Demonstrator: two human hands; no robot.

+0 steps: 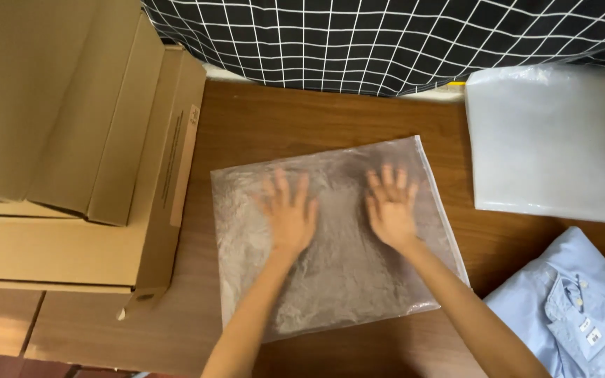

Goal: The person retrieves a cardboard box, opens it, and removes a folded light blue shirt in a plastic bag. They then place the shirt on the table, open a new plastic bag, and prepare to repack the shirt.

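1. The left hand (287, 212) and right hand (391, 208) are smeared by motion, their fingertips hard to make out.
2. The blue shirt (568, 308) runs off the bottom right corner.
3. The stack of bags (554, 143) is cut by the right edge.
4. The cardboard boxes (71, 140) run past the left edge.

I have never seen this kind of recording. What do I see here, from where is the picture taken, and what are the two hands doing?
There is one picture, from a camera worn on a person's head, looking down. No machine: these are the person's bare hands. The left hand and right hand lie flat, fingers spread, on a clear plastic bag on a brown wooden table. Neither hand grips anything. Left are stacked cardboard boxes; right, a pile of more plastic bags and a folded light blue shirt. Behind hangs black checked cloth.
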